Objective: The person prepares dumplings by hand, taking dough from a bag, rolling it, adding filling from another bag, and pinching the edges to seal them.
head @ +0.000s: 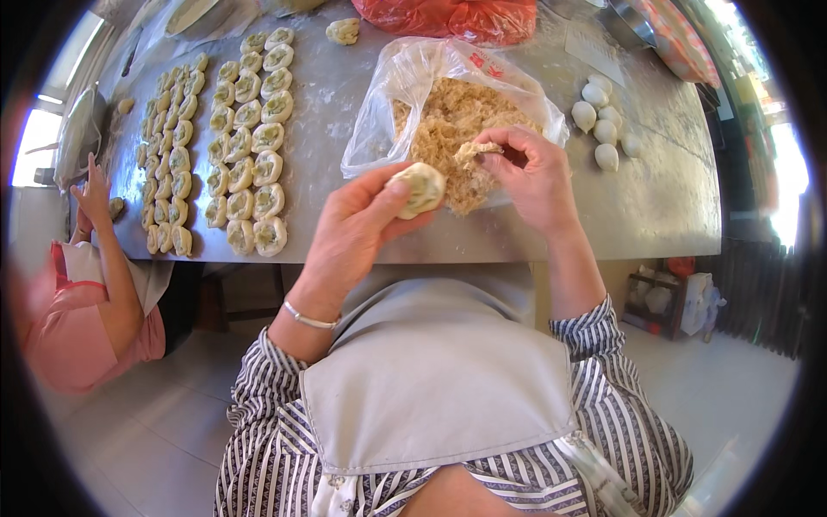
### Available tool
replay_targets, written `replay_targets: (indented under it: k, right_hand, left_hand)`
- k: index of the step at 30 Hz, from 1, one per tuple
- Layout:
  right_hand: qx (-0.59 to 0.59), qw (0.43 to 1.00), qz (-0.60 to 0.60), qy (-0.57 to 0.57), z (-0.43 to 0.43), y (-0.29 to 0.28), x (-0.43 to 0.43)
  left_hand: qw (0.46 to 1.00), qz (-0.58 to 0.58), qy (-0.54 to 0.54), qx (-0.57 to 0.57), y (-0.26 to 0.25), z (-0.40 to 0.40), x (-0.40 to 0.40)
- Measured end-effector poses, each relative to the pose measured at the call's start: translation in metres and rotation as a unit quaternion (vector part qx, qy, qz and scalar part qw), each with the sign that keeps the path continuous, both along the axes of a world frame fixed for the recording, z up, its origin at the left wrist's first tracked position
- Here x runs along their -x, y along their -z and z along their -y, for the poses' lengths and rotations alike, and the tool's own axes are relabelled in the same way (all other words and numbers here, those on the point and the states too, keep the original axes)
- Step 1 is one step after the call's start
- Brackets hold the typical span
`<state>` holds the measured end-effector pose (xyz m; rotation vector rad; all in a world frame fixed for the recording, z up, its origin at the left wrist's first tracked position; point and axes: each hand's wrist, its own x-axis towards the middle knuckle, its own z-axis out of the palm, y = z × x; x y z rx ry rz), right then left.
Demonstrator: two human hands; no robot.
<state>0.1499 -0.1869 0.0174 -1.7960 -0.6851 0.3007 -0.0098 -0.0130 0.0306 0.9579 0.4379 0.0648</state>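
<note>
Between the thumb and fingers of my left hand [362, 220] is a round dough piece [421, 189] with a greenish patch in its middle. My right hand [526, 174] pinches a small clump of pale floss-like filling [475, 152]. Both hands are over the near side of an open clear plastic bag [368, 139]. Golden-brown shredded filling [462, 110] lies heaped in the bag and spills out at its mouth. The dough piece and the pinched clump are apart.
Rows of dough pieces with greenish centres [267, 136] cover the left of the metal table [672, 220]. Smooth white dough balls [605, 132] sit at right. A red plastic bag [446, 19] lies at the back. At far left are another person's hands [94, 197].
</note>
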Motion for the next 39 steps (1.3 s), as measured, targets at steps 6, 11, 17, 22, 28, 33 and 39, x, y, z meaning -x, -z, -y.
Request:
replay_targets:
  k: [6, 11, 17, 22, 28, 33, 39]
  right_hand:
    - [0.042, 0.994, 0.095, -0.030, -0.002, -0.021, 0.008]
    - [0.063, 0.977, 0.201, -0.038, -0.005, -0.031, 0.016]
    - [0.007, 0.992, 0.124, -0.015, -0.004, -0.031, 0.008]
    - [-0.042, 0.998, 0.053, -0.003, 0.009, -0.021, -0.015]
    - [0.028, 0.992, 0.105, -0.071, 0.007, -0.026, -0.021]
    - [-0.007, 0.977, 0.178, -0.117, -0.006, -0.017, -0.034]
    - [-0.023, 0.968, 0.214, -0.130, -0.017, -0.013, -0.038]
  left_hand:
    - [0.996, 0.013, 0.031, -0.082, 0.008, 0.016, -0.036]
    - [0.962, -0.023, 0.051, -0.267, 0.009, 0.020, -0.043]
    - [0.994, -0.008, -0.003, -0.109, 0.000, 0.017, -0.058]
    - [0.999, -0.029, -0.005, 0.012, -0.008, 0.007, -0.066]
    - [0.991, -0.058, 0.046, 0.109, -0.023, 0.012, -0.073]
    - [0.986, -0.070, 0.085, 0.126, -0.030, 0.020, -0.079]
    - [0.993, -0.012, 0.013, -0.116, -0.024, 0.039, -0.092]
